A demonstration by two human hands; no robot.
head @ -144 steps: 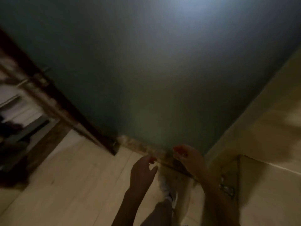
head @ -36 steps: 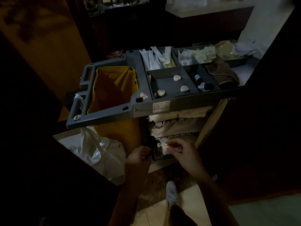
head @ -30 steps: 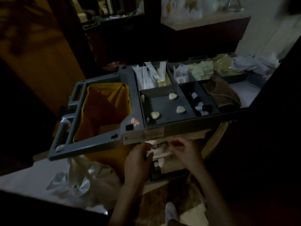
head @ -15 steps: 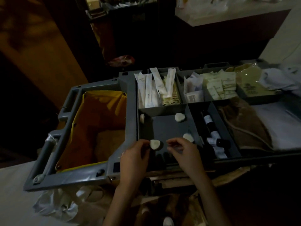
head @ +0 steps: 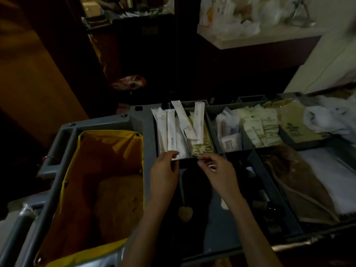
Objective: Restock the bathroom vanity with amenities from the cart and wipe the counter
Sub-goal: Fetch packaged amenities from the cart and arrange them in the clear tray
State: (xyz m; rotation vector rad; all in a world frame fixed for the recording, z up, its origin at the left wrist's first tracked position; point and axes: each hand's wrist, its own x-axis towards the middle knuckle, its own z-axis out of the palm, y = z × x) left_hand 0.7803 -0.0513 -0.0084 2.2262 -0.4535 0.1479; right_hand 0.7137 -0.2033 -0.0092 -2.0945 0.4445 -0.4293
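I stand over the grey housekeeping cart (head: 146, 120), looking down into its top tray. Long white amenity packets (head: 171, 132) stand in the back-left compartment, next to a stack of cream packets (head: 202, 145). My left hand (head: 163, 174) pinches the lower end of one white packet at the divider. My right hand (head: 217, 172) hovers just right of it with its fingers curled towards the thumb; I cannot make out anything in it. A round soap (head: 185, 212) lies in the dark front compartment below my hands.
A yellow trash bag (head: 92, 151) fills the cart's left side. Small dark bottles (head: 269, 207), folded cream sachets (head: 258, 130), tan bags (head: 294, 122), a brown cloth (head: 292, 180) and white plastic (head: 331, 120) lie to the right. A cluttered shelf (head: 250, 41) stands behind.
I turned from a wall and walked up to the cart. Both hands rose from below the tray, passed over the soap compartment and reached forward to the white packets.
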